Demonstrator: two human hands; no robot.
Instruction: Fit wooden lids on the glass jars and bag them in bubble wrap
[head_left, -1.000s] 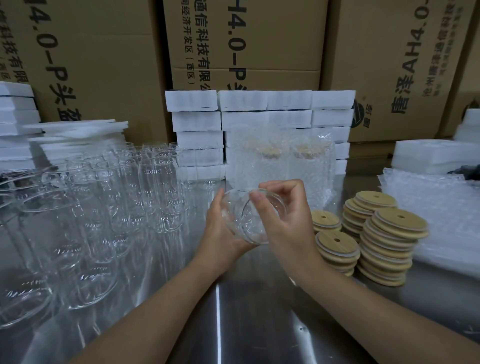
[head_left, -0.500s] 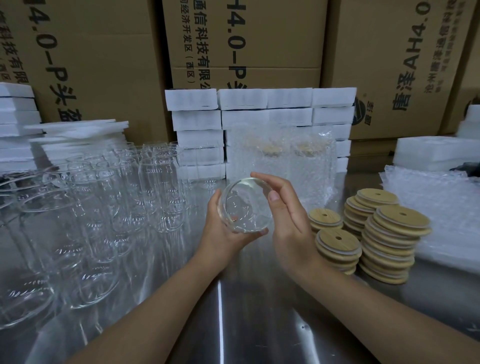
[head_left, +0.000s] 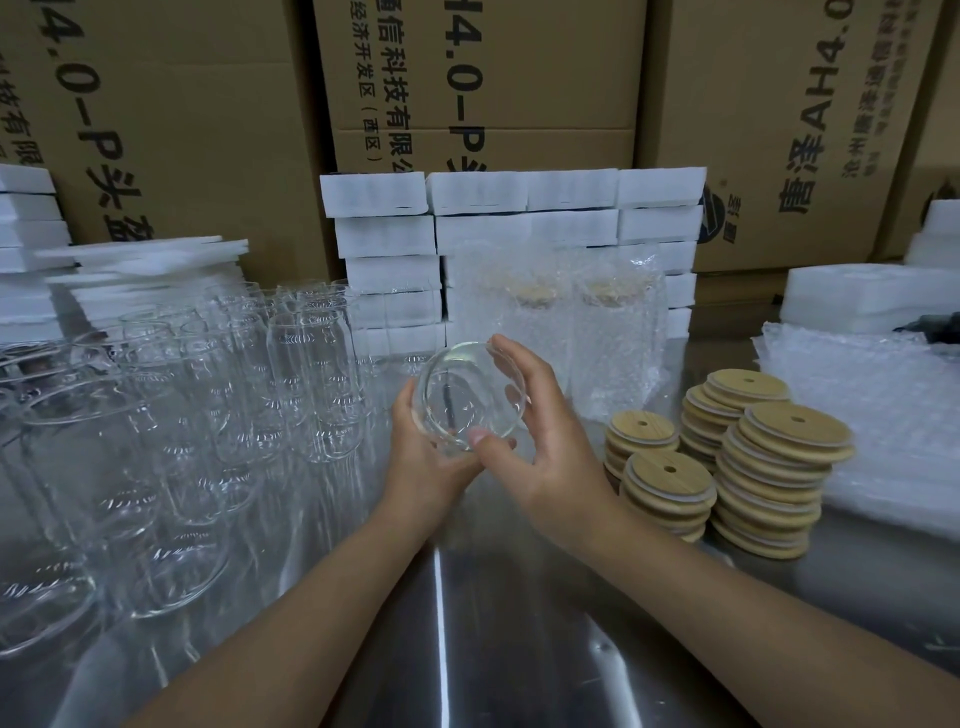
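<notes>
A clear glass jar (head_left: 465, 395) is held above the steel table, tipped so one round end faces me. My left hand (head_left: 423, 457) grips it from below and the left. My right hand (head_left: 540, 431) holds its right side, fingertips on the upper rim and thumb under the lower rim. Several stacks of round wooden lids (head_left: 774, 457) with a small hole stand just right of my right hand. Many empty glass jars (head_left: 208, 415) crowd the table's left half. Two lidded jars in bubble wrap bags (head_left: 561, 332) stand behind my hands.
White foam blocks (head_left: 514, 228) are stacked behind the wrapped jars, with more foam (head_left: 31, 249) at the far left and right. Flat bubble wrap bags (head_left: 883, 410) lie at the right. Large cardboard boxes (head_left: 483, 83) wall off the back. Bare steel table (head_left: 467, 623) shows between my forearms.
The jar has turned in my hands and risen slightly. My right hand shifted from covering the jar's front to holding its right side, thumb now under the rim.
</notes>
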